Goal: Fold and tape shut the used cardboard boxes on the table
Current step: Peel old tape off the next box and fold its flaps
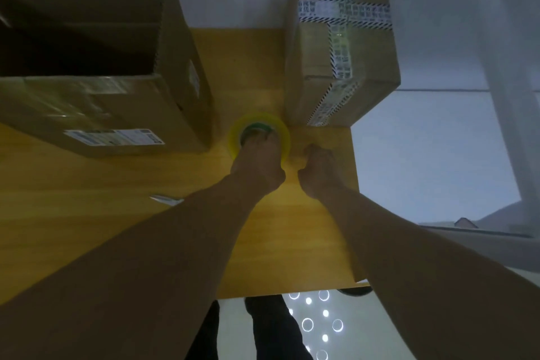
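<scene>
Yellow tape roll point(258, 133): our left hand point(257, 166) grips its core.
Right hand point(317, 168): curled alongside, grip unclear.
Risk: loose end slips, resticks.

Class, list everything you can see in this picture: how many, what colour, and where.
open box: one, brown, left on the table, white label on its side.
taped box: one, brown with white tape, far right.
tape roll: one, yellow with green core, between the boxes.
small item: one, silvery, by the left forearm; too blurred to name.
table: one, yellowish wood, under everything.
left hand: one, fingers in the tape roll's core.
right hand: one, fingers curled, right of the roll.
</scene>
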